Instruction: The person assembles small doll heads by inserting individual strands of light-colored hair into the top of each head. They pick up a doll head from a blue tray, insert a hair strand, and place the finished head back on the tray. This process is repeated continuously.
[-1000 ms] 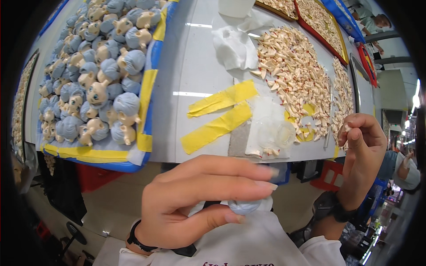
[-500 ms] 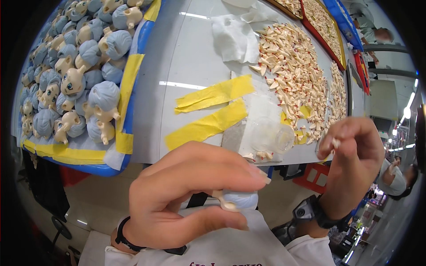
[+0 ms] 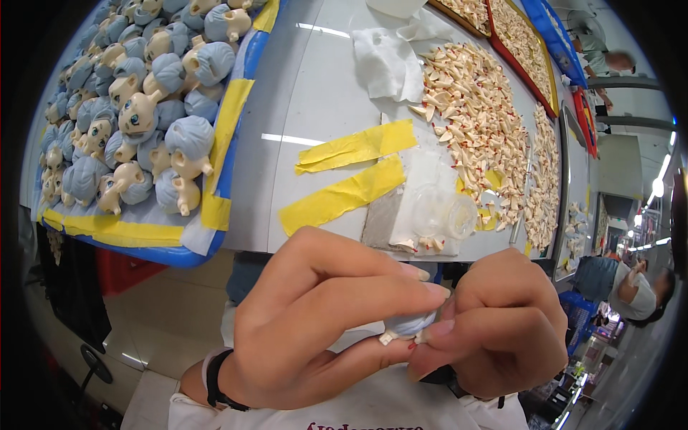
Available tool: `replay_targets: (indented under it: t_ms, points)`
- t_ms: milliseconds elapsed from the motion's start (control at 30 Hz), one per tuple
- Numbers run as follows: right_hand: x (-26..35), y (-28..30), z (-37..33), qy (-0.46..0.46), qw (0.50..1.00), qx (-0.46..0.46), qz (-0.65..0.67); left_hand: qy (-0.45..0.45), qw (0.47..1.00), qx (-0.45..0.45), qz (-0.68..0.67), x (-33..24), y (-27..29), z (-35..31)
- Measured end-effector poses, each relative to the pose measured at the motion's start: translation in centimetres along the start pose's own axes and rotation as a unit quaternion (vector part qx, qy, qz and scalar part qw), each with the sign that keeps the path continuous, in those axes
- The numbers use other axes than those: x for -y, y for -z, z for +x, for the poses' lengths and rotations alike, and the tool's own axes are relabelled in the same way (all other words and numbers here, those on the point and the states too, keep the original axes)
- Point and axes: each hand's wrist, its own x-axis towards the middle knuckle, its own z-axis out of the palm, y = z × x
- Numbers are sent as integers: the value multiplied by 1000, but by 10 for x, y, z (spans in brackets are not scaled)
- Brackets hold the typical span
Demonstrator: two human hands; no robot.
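Note:
My left hand (image 3: 315,301) is closed round a small doll head (image 3: 410,326) with blue-grey moulded hair, gripped between fingers and thumb in front of my shirt. Against the head's right side, my right hand (image 3: 505,322) pinches a tiny cream piece with a red tip (image 3: 415,344). Fingertips of both hands nearly meet there, hiding most of the head and much of the piece. Beyond them on the table is a heap of similar cream pieces (image 3: 469,107), many with red tips.
On the left stands a blue tray (image 3: 179,256) edged with yellow tape, full of similar doll heads (image 3: 190,136). Yellow tape strips (image 3: 344,193), a clear plastic cup (image 3: 459,216) and a white cloth (image 3: 387,66) lie on the table. More pieces fill a red-edged tray (image 3: 523,64) behind.
My right hand has come in from the right and lowered, bringing its small piece to the doll head. My left hand has shifted slightly right and turned the head.

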Motion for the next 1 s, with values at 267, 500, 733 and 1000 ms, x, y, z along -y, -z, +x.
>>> replay_targets:
  t_ms: [267, 500, 733, 1000]
  points:
    - [-4, -12, -10, 28, 996, -76, 38, 11, 992, -11, -124, 2, -6, -8]
    - [-5, -9, -9, 20, 996, -40, 76, -3, 997, -6, -74, -1, -4, -7]
    - [-14, 11, -10, -17, 993, -46, 111, 10, 1000, 1, -11, -4, -7, -6]
    - [-33, 25, 10, -161, 982, -85, 57, 34, 999, 9, -15, 0, -5, -5]
